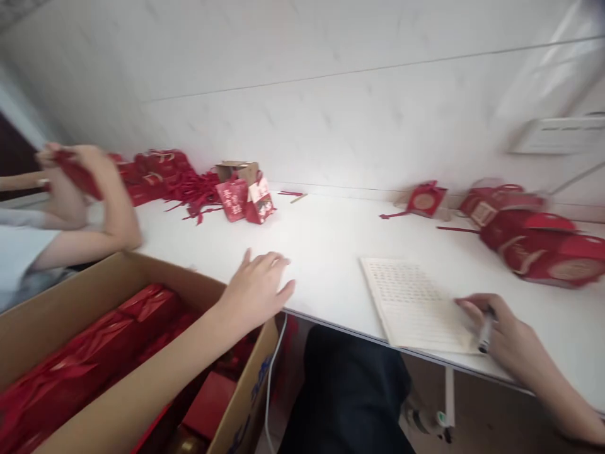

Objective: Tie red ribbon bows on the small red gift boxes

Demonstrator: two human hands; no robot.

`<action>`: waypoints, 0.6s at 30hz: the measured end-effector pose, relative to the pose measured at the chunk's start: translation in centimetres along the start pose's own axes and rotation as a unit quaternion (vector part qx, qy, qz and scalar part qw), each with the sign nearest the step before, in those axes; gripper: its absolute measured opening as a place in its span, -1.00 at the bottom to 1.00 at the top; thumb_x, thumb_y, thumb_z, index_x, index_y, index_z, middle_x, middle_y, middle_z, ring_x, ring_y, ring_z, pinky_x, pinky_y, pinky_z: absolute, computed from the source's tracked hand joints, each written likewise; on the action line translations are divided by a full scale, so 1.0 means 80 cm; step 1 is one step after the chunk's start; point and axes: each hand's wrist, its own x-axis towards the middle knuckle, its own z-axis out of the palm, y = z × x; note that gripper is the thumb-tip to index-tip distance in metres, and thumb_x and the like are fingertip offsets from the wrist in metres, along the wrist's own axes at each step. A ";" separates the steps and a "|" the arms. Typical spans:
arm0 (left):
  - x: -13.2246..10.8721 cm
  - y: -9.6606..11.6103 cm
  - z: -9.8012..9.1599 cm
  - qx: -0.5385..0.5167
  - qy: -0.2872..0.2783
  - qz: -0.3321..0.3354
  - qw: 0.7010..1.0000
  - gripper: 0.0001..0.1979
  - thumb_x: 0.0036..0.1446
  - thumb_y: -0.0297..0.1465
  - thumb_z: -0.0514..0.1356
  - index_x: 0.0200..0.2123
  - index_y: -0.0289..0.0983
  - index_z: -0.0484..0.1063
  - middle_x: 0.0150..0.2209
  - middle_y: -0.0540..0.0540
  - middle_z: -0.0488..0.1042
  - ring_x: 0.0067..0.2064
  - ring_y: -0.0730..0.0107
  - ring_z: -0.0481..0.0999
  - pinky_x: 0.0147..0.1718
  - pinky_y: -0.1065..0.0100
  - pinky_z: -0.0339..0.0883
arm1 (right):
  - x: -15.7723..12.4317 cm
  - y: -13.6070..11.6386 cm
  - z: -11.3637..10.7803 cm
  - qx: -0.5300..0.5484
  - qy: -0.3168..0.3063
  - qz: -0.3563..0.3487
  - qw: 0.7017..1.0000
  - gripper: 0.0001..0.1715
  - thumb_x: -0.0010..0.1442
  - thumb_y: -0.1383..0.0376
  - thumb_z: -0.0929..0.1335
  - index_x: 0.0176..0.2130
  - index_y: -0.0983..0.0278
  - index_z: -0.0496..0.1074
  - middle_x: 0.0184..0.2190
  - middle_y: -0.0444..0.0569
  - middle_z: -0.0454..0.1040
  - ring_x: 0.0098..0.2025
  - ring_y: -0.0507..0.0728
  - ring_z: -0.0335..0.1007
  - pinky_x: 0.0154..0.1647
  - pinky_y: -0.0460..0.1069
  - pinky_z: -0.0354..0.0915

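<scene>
My right hand (496, 328) is closed around a pen (486, 331) at the right edge of a notepad (420, 321). Rows of handwriting fill the pad's upper part; ruled lines show below. Motion blurs this hand and the pad's right side. My left hand (259, 280) hovers or rests at the table's front edge, fingers apart and holding nothing; whether it touches the tabletop I cannot tell. Beneath my left forearm stands a cardboard box (179, 271) with red packages (104, 340) inside.
Small red gift boxes (259, 202) and a pile of red ribbons (196, 192) lie along the wall. More red boxes (534, 239) crowd the right end. A co-worker's arms (108, 202) hold something red at the left. A white cable (269, 391) hangs beside the carton.
</scene>
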 end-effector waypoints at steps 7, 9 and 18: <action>0.127 0.116 0.080 -0.076 -0.063 0.141 0.985 -0.60 0.19 -0.32 -0.03 0.04 -0.39 0.28 0.08 -0.30 0.34 0.13 0.05 0.28 0.18 -0.11 -0.12 | -0.006 -0.007 0.010 0.007 0.087 0.059 0.994 -0.33 0.10 -0.26 0.11 -0.18 0.25 0.17 -0.29 0.11 0.45 -0.34 0.26 0.44 -0.32 0.12 0.31; 0.135 0.113 0.109 -0.113 -0.093 0.153 0.977 -0.52 0.22 -0.27 -0.05 0.15 -0.37 0.16 0.23 -0.28 0.14 0.26 0.04 0.06 0.20 -0.11 -0.19 | -0.009 -0.010 0.005 0.047 0.133 0.057 0.988 -0.37 0.12 -0.25 0.10 -0.28 0.23 0.19 -0.36 0.04 0.43 -0.42 0.19 0.40 -0.38 0.08 0.30; 0.121 0.094 0.133 -0.163 -0.185 0.187 0.951 -0.44 0.22 -0.11 -0.15 0.25 -0.15 0.01 0.32 -0.10 -0.09 0.32 -0.01 -0.17 0.19 -0.21 -0.33 | 0.006 -0.039 0.006 0.227 0.162 0.081 0.957 -0.50 0.16 -0.11 0.21 -0.46 0.26 0.25 -0.62 -0.12 0.32 -0.59 0.03 0.21 -0.53 -0.06 0.20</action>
